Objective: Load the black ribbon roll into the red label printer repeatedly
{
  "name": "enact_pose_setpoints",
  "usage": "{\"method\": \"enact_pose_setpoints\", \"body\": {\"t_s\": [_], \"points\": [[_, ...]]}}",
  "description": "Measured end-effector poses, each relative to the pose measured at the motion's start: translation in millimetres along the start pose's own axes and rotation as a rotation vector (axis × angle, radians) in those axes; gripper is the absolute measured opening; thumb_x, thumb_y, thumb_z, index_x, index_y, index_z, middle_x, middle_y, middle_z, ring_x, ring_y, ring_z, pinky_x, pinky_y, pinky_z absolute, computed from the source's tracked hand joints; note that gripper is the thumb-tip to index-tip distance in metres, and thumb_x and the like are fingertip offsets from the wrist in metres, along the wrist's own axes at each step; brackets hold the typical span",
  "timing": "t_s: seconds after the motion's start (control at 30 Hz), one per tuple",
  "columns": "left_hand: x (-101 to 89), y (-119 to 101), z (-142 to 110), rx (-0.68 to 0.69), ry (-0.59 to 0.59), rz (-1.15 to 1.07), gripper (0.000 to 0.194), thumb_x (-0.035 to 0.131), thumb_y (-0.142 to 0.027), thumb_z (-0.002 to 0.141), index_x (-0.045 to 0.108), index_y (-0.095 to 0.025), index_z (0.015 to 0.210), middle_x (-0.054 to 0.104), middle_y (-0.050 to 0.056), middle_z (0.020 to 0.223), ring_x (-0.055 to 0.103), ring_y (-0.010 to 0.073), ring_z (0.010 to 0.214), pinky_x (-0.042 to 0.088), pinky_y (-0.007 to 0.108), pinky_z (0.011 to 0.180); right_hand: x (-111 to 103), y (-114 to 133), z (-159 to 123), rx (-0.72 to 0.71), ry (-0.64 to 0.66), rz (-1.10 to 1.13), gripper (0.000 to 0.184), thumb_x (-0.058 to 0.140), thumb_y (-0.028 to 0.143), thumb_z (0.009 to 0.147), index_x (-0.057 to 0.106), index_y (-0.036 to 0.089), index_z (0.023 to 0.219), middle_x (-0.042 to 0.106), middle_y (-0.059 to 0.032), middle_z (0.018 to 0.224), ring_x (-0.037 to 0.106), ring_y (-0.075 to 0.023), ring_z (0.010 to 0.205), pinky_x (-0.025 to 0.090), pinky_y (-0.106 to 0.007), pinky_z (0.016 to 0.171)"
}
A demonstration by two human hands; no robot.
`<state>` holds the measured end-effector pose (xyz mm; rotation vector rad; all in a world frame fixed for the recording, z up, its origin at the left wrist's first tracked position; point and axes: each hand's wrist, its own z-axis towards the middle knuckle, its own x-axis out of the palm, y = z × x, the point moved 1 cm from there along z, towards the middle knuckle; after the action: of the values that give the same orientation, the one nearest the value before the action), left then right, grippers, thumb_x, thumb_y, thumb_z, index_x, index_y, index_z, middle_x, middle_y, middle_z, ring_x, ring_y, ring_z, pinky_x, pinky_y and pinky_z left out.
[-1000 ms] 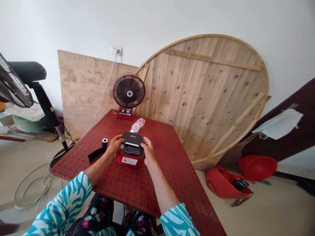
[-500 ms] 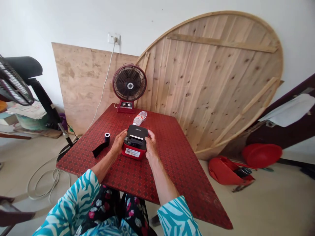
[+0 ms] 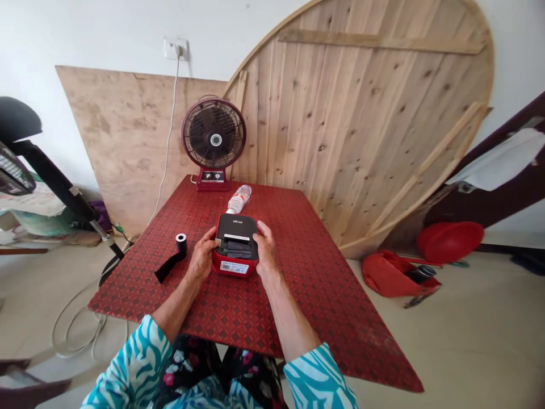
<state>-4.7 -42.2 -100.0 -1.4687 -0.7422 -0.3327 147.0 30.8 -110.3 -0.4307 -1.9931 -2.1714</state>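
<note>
A small black-and-red label printer (image 3: 237, 245) sits between my hands on the red patterned table (image 3: 315, 295). It has a white label on its front face and a pale strip across its dark top. My left hand (image 3: 202, 254) grips its left side, thumb near the upper edge. Along the right side, my right hand (image 3: 265, 247) is closed on it, with the thumb on top. To the left stands a black ribbon roll (image 3: 181, 243) with a white core, its dark tail lying unrolled on the table. A clear plastic bottle (image 3: 239, 199) lies just behind the printer.
A dark red table fan (image 3: 214, 142) stands at the table's far end. Behind it lean a plywood sheet (image 3: 119, 136) and a round wooden board (image 3: 349, 130). A black standing fan (image 3: 55, 170) is on the left. A red bag (image 3: 385, 275) and red basin (image 3: 450, 241) lie right.
The camera view has shifted slightly. My left thumb and right thumb now rest on the printer's upper edges, and its top cover looks lower over the front opening.
</note>
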Motion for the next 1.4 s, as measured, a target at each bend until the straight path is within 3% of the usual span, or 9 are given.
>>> {"method": "enact_pose_setpoints", "body": {"t_s": [0.17, 0.4, 0.6, 0.73, 1.03, 1.23, 1.4], "points": [[2.6, -2.6, 0.2, 0.003, -0.013, 0.046, 0.061, 0.065, -0.018, 0.057, 0.062, -0.011, 0.118, 0.072, 0.002, 0.081, 0.062, 0.0126, 0.065, 0.045, 0.023, 0.065, 3.8, 2.6, -7.1, 0.026, -0.054, 0.051, 0.043, 0.062, 0.026, 0.066, 0.063, 0.023, 0.108, 0.069, -0.0031, 0.116, 0.062, -0.0217, 0.108, 0.046, -0.041, 0.099], [6.4, -11.9, 2.5, -0.037, -0.047, 0.100, 0.062, 0.064, -0.015, 0.053, 0.062, -0.011, 0.115, 0.069, -0.001, 0.071, 0.059, 0.0112, 0.056, 0.045, 0.021, 0.057, 5.3, 6.9, -11.1, 0.037, -0.034, 0.115, 0.043, 0.062, 0.029, 0.067, 0.063, 0.024, 0.109, 0.068, -0.0032, 0.115, 0.060, -0.0214, 0.109, 0.044, -0.041, 0.100], [7.9, -17.3, 8.1, -0.089, -0.046, 0.101, 0.061, 0.062, -0.009, 0.047, 0.061, -0.014, 0.108, 0.070, -0.001, 0.078, 0.059, 0.0104, 0.055, 0.045, 0.020, 0.052, -0.2, -5.6, -18.1, 0.023, -0.064, 0.212, 0.040, 0.061, 0.047, 0.073, 0.065, 0.025, 0.106, 0.066, -0.0014, 0.117, 0.058, -0.0204, 0.112, 0.042, -0.039, 0.100], [9.6, -15.9, 6.0, -0.054, -0.100, 0.086, 0.057, 0.062, -0.009, 0.048, 0.060, -0.016, 0.104, 0.071, 0.002, 0.095, 0.062, 0.0106, 0.060, 0.048, 0.021, 0.054, -3.4, -18.9, -21.0, 0.086, -0.122, 0.352, 0.043, 0.064, 0.051, 0.070, 0.063, 0.025, 0.104, 0.070, -0.0007, 0.106, 0.062, -0.0189, 0.099, 0.047, -0.036, 0.089], [10.2, -18.4, 3.1, -0.054, -0.081, 0.096, 0.057, 0.066, -0.010, 0.048, 0.062, -0.017, 0.104, 0.072, 0.003, 0.101, 0.060, 0.0096, 0.058, 0.047, 0.021, 0.055, -5.8, -31.1, -22.1, 0.103, -0.114, 0.210, 0.041, 0.062, 0.049, 0.074, 0.064, 0.022, 0.106, 0.070, 0.0015, 0.080, 0.059, -0.0139, 0.064, 0.044, -0.027, 0.062], [11.9, -19.8, 1.2, -0.007, -0.081, 0.195, 0.052, 0.065, -0.014, 0.051, 0.064, -0.017, 0.103, 0.071, 0.004, 0.098, 0.062, 0.0132, 0.066, 0.047, 0.024, 0.061, -7.5, -37.2, -19.4, 0.005, -0.086, 0.146, 0.037, 0.058, 0.046, 0.077, 0.066, 0.022, 0.104, 0.072, -0.0016, 0.096, 0.063, -0.0184, 0.086, 0.047, -0.031, 0.074], [13.1, -39.8, -12.6, 0.199, -0.072, 0.531, 0.029, 0.076, -0.022, 0.061, 0.070, -0.017, 0.089, 0.070, 0.006, 0.100, 0.064, 0.0179, 0.089, 0.047, 0.025, 0.077, -6.5, -38.6, -16.6, -0.053, -0.069, 0.147, 0.033, 0.057, 0.040, 0.076, 0.068, 0.023, 0.102, 0.071, -0.0014, 0.101, 0.060, -0.0196, 0.099, 0.046, -0.033, 0.086]]}}
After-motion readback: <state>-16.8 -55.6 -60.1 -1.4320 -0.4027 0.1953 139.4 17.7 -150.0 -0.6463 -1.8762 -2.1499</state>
